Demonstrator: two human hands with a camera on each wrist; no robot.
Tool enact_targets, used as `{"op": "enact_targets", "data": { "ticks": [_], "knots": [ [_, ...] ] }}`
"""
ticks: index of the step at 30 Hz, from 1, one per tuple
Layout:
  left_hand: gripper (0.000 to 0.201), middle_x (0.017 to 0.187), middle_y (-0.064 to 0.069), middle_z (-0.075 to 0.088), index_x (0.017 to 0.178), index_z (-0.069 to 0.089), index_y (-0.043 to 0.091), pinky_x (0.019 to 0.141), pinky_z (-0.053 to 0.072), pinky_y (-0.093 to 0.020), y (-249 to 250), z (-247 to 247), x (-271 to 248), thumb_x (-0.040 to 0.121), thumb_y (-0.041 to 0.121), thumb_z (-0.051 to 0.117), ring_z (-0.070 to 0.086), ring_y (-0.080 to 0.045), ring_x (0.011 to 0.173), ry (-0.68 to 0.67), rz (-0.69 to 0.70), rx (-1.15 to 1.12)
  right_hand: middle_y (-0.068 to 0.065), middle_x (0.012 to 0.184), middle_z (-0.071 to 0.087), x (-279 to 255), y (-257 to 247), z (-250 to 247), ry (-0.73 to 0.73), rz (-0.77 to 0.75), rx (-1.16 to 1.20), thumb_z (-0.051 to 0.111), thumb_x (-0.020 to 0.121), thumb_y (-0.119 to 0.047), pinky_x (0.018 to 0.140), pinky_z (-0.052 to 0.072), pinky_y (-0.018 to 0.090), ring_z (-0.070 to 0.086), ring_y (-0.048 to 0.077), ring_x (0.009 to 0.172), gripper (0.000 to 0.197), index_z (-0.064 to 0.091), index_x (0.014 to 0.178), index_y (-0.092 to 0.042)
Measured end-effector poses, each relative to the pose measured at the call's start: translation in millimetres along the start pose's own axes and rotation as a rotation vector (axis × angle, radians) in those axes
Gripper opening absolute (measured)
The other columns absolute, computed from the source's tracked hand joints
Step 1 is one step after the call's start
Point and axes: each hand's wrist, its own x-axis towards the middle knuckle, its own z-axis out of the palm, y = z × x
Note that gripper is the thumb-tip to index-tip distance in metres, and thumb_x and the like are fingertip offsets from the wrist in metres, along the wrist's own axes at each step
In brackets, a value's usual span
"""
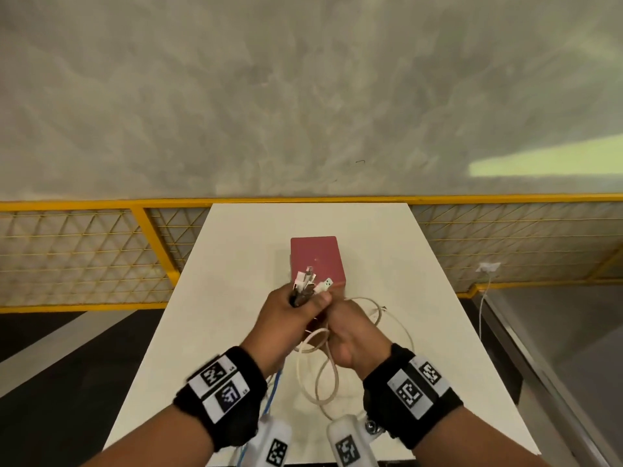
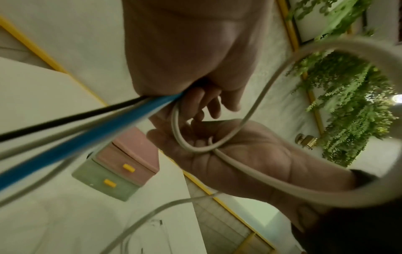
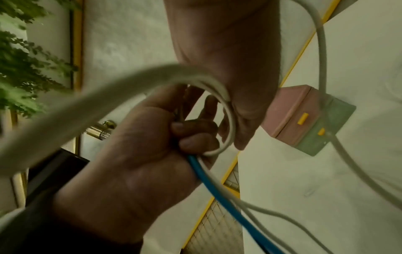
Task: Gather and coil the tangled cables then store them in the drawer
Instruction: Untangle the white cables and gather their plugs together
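Note:
Over the white table (image 1: 236, 264), my left hand (image 1: 293, 308) grips a bundle of cable ends, white connectors (image 1: 308, 279) sticking up above the fist. A blue cable (image 2: 87, 134), a black cable (image 2: 65, 120) and grey ones trail down from that fist. My right hand (image 1: 350, 332) sits against the left, fingers curled around a loop of the beige cable (image 1: 323, 375), which runs across its palm (image 2: 250, 151). The rest of the beige cable lies in loose loops on the table. Just beyond my hands stands the small drawer unit (image 2: 121, 165), its pink upper and green lower drawers shut.
A yellow mesh fence (image 1: 84, 251) runs behind the table. At the right a white lead (image 1: 485, 291) hangs from a wall socket. Green plants (image 2: 352, 103) hang on the wall. The table's side edges lie close on both sides.

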Motion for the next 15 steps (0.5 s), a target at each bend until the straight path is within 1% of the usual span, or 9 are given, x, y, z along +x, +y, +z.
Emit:
{"op": "enact_targets", "data": {
  "ticks": [1,3,5,6,8,9,11,12,15],
  "knots": [
    [0.006,0.075,-0.006,0.074,0.091,0.07,0.011,0.058,0.054,-0.03,-4.3,1.3,1.6,0.085,0.012,0.071,0.07,-0.019,0.065,-0.004,-0.009,0.013,0.017,0.107,0.074,-0.2,2.2,-2.4,0.016,0.016,0.031,0.046,0.098,-0.019,0.082,0.056,0.046,0.07,0.035,0.102,0.031,0.072,0.108,-0.006],
    [0.011,0.078,-0.009,0.072,0.093,0.07,0.008,0.055,0.051,-0.028,-13.4,-1.6,0.8,0.082,0.01,0.074,0.068,-0.023,0.068,-0.025,-0.042,0.015,0.017,0.113,0.072,0.3,7.8,-5.7,0.043,0.066,0.082,0.044,0.099,-0.028,0.073,0.057,0.04,0.07,0.032,0.1,0.038,0.069,0.116,-0.005],
    [0.013,0.075,-0.015,0.065,0.092,0.067,0.003,0.045,0.044,-0.024,-19.8,-4.0,-6.9,0.085,0.012,0.072,0.059,-0.024,0.058,-0.095,-0.112,-0.036,0.016,0.113,0.073,0.2,13.0,-6.8,0.09,0.099,0.091,0.043,0.099,-0.041,0.065,0.057,0.036,0.07,0.031,0.1,0.046,0.069,0.118,-0.007],
    [0.009,0.071,-0.013,0.061,0.089,0.065,0.004,0.04,0.038,-0.021,-21.7,-4.5,-11.0,0.088,0.012,0.068,0.054,-0.02,0.05,-0.133,-0.147,-0.082,0.015,0.11,0.074,0.1,14.3,-7.8,0.114,0.103,0.079,0.042,0.098,-0.047,0.064,0.055,0.035,0.07,0.03,0.101,0.05,0.07,0.115,-0.009],
    [0.011,0.056,0.0,0.057,0.081,0.061,0.007,0.035,0.031,-0.017,-22.7,-5.7,-18.6,0.092,0.008,0.062,0.045,-0.008,0.037,-0.181,-0.182,-0.125,0.011,0.097,0.077,-0.5,15.5,-8.1,0.14,0.099,0.013,0.039,0.097,-0.053,0.065,0.052,0.035,0.072,0.028,0.094,0.053,0.073,0.102,-0.013],
    [0.013,0.051,0.006,0.055,0.079,0.059,0.007,0.035,0.03,-0.017,-24.1,-6.6,-20.7,0.092,0.004,0.061,0.044,-0.005,0.035,-0.194,-0.178,-0.097,0.01,0.088,0.078,-0.4,16.3,-9.5,0.145,0.099,-0.015,0.038,0.098,-0.054,0.066,0.05,0.035,0.073,0.028,0.084,0.053,0.073,0.094,-0.013],
    [0.011,0.052,0.004,0.053,0.079,0.06,0.005,0.038,0.032,-0.017,-27.2,-7.8,-21.4,0.087,0.0,0.066,0.045,-0.005,0.039,-0.205,-0.155,-0.021,0.01,0.075,0.075,-1.6,16.9,-10.6,0.135,0.114,-0.03,0.04,0.098,-0.053,0.068,0.049,0.035,0.07,0.027,0.07,0.054,0.071,0.083,-0.011],
    [0.013,0.054,0.002,0.049,0.077,0.06,0.008,0.04,0.03,-0.019,-28.0,-8.6,-21.1,0.083,0.002,0.069,0.042,-0.007,0.041,-0.206,-0.156,0.013,0.01,0.073,0.074,-3.3,16.2,-9.5,0.132,0.125,-0.021,0.041,0.098,-0.052,0.068,0.051,0.033,0.069,0.026,0.068,0.053,0.07,0.082,-0.01],
    [0.016,0.055,0.001,0.04,0.069,0.056,0.012,0.043,0.02,-0.022,-27.8,-13.7,-20.7,0.073,0.008,0.071,0.027,-0.011,0.044,-0.244,-0.233,0.065,0.011,0.074,0.068,-5.0,6.3,-10.5,0.065,0.167,0.067,0.041,0.101,-0.043,0.056,0.052,0.027,0.068,0.024,0.058,0.045,0.064,0.084,-0.008]
  ]
}}
